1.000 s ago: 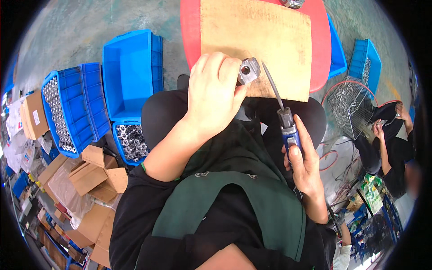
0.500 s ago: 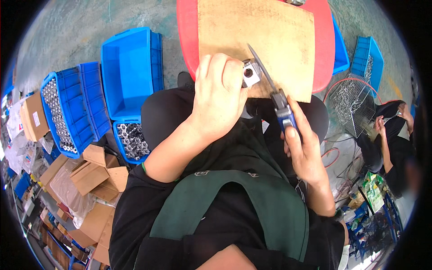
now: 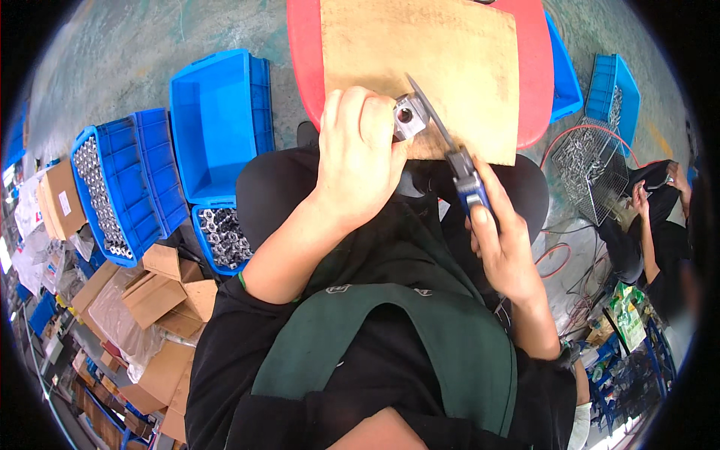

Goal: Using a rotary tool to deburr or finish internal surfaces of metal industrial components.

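My left hand (image 3: pixel 356 161) is closed around a shiny metal block (image 3: pixel 409 117) with a round hole in its near face. Its fingers cover part of the block. In my right hand (image 3: pixel 506 244) is a file-like tool (image 3: pixel 463 174) with a black and blue handle and a long, dark, tapered blade. The blade points up and to the left and passes close along the block's right side; whether they touch I cannot tell. Both hands are over the near edge of a tan board (image 3: pixel 420 45), which lies on a red stool (image 3: pixel 534 67).
To the left stand a blue crate (image 3: pixel 217 127), a crate of metal parts (image 3: pixel 105 195), a smaller bin of parts (image 3: pixel 223 238) and open cardboard boxes (image 3: pixel 161 300). On the right are a wire basket of metal pieces (image 3: pixel 589 169), a red hose (image 3: pixel 559 135) and a seated co-worker (image 3: pixel 645 217).
The metal block and my left hand have shifted slightly left, and the block is turned a little. The tool has moved slightly left too. The board and stool sit a bit farther left in view.
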Demonstrator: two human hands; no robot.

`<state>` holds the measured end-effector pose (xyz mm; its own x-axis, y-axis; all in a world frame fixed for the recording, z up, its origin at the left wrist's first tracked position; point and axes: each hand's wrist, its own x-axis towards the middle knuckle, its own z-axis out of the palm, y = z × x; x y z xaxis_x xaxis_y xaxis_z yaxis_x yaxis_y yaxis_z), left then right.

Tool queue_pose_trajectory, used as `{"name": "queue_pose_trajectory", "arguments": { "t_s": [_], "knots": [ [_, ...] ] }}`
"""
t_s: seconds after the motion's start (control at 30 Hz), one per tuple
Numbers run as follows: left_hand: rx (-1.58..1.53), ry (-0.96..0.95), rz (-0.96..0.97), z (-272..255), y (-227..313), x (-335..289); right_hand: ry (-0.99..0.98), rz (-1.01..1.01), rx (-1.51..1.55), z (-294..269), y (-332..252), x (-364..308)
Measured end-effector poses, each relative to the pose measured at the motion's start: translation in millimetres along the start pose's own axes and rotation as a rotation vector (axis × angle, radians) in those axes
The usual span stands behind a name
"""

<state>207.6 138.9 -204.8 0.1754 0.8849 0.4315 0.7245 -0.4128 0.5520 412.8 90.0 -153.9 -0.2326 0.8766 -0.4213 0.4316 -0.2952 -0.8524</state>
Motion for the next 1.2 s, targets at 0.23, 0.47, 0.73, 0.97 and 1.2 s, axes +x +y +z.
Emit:
{"name": "queue_pose_trajectory", "arguments": {
  "t_s": [0.23,0.47,0.73,0.97,1.2],
  "knots": [
    [0.012,0.000,-0.019,2,0,-1,0.029,-0.023,0.026,1,6,3],
    [0.036,0.013,-0.014,1,0,-1,0.065,-0.025,0.060,1,6,6],
    [0.018,0.004,-0.014,2,0,0,0.100,-0.046,0.082,-1,7,4],
    [0.028,0.021,-0.012,2,-2,0,-0.004,0.077,0.094,-4,-3,-34],
    [0.029,0.005,-0.019,1,1,-1,0.022,0.088,0.019,-2,5,-29]
  ]
}}
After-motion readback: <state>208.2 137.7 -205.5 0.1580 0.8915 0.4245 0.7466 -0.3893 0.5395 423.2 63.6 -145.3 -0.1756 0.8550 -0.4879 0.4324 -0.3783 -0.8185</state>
